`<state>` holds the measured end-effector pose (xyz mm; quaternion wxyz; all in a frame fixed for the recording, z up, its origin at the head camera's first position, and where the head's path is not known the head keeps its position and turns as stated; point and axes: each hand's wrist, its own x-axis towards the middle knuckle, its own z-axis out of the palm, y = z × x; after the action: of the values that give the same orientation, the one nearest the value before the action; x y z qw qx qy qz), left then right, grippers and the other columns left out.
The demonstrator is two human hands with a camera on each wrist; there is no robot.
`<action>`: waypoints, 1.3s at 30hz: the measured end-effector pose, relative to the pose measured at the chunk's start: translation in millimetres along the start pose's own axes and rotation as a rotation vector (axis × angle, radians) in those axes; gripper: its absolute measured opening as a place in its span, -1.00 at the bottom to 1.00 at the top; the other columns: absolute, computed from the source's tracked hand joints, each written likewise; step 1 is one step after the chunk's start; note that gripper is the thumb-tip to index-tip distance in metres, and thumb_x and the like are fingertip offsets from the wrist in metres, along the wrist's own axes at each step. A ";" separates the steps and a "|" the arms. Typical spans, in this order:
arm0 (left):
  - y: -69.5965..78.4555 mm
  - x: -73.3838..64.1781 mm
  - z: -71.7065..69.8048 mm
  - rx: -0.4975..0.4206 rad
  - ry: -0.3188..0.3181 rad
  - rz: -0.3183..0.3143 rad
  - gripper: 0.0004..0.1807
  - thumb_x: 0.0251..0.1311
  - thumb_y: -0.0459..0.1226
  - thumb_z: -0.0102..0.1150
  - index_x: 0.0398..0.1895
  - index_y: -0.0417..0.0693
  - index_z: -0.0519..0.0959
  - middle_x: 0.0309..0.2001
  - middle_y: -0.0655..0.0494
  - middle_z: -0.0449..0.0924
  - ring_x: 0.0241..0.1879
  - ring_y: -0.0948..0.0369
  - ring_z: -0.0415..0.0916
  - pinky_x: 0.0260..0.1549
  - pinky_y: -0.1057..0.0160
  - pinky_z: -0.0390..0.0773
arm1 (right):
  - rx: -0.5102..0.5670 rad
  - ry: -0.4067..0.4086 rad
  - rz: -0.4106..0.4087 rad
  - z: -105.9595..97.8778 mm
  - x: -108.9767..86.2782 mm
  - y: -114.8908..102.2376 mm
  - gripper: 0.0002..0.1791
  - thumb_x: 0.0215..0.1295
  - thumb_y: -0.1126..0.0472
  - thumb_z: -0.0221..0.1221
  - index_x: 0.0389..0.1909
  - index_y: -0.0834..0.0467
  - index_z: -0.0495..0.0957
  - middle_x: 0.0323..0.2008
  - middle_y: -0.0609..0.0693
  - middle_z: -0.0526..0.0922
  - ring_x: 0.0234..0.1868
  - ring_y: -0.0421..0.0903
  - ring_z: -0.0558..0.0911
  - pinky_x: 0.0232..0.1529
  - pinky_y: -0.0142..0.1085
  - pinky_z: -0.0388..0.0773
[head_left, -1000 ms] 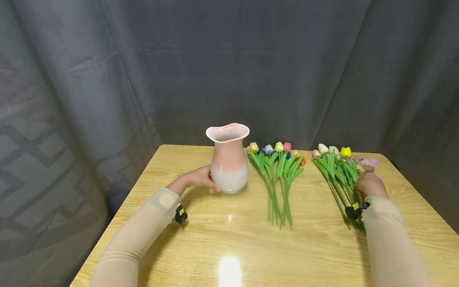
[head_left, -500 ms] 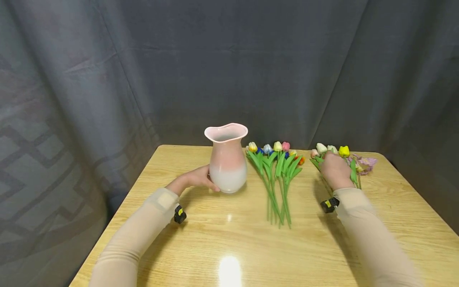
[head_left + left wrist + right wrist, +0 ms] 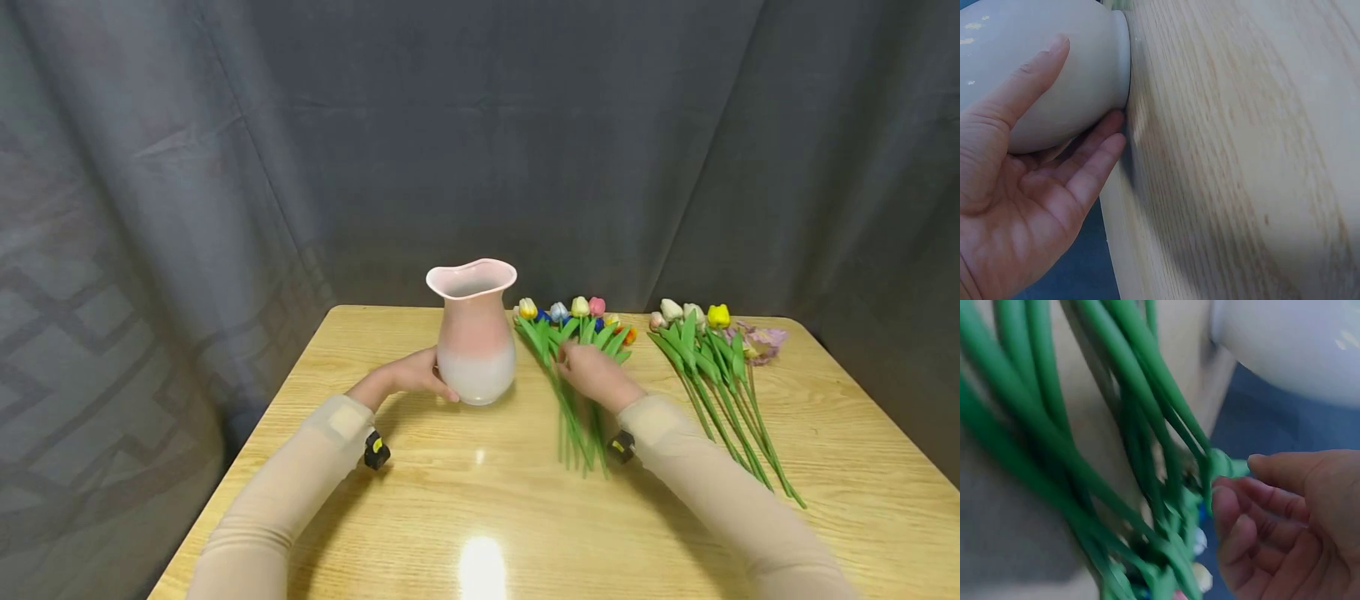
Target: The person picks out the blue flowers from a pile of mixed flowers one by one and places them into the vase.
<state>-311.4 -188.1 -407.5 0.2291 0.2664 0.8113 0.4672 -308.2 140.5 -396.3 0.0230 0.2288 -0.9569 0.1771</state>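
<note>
Head view: the left hand (image 3: 415,372) holds a glossy vase, pink above and white below with a wavy flared rim (image 3: 477,342), standing on the pale wood-grain table (image 3: 420,517). The right hand (image 3: 596,375) has just moved from the outer bunch of green-stemmed white, yellow and lilac flowers (image 3: 708,364), left lying, to the multicoloured tulip bunch with broad green leaves (image 3: 537,337) beside the vase; work now appears to centre on those tulips. The vase's long axis is vertical, mouth upward; the tulips lie lengthwise, blooms toward the far edge, stems toward the person.

Left wrist view: thumb and fingers grip the vase low on its white body. Its sideways look probably reflects the camera's angle.

Right wrist view: loosely curled fingers meet a green leaf (image 3: 1227,465); whether thumb and index finger pinch it cannot be told.
</note>
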 end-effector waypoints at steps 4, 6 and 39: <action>-0.3 0.0 0.2 -0.012 -0.002 -0.003 -0.08 -0.01 -0.41 0.42 0.42 -0.02 0.13 0.29 -0.05 0.33 0.16 0.05 0.39 0.01 0.13 0.50 | 0.072 -0.042 0.041 13.9 5.1 -1.0 -0.85 0.34 0.25 0.14 -0.37 0.24 0.42 -0.51 0.03 0.50 -0.51 -0.11 0.45 -0.46 -0.28 0.41; -0.2 -0.2 0.3 -0.012 -0.003 -0.006 -0.07 -0.02 -0.42 0.42 0.42 -0.01 0.13 0.29 -0.04 0.32 0.17 0.05 0.39 0.01 0.13 0.51 | 0.116 -0.075 0.080 16.9 7.2 -0.3 -0.82 0.35 0.23 0.14 -0.39 0.22 0.40 -0.52 0.02 0.48 -0.52 -0.11 0.45 -0.47 -0.29 0.40; 1.9 -1.7 0.1 0.003 0.012 -0.017 -0.10 -0.02 -0.39 0.43 0.40 -0.04 0.16 0.25 -0.05 0.37 0.10 0.08 0.43 -0.01 0.14 0.51 | 0.397 0.221 0.181 -45.2 -19.3 7.9 -0.79 0.48 0.22 -0.02 -0.06 0.32 0.33 -0.32 0.20 0.52 -0.55 -0.09 0.49 -0.53 -0.28 0.42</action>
<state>-309.6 -188.3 -405.7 0.2278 0.2573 0.8155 0.4657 -296.1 171.2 -359.0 0.0661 0.1214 -0.9116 0.3872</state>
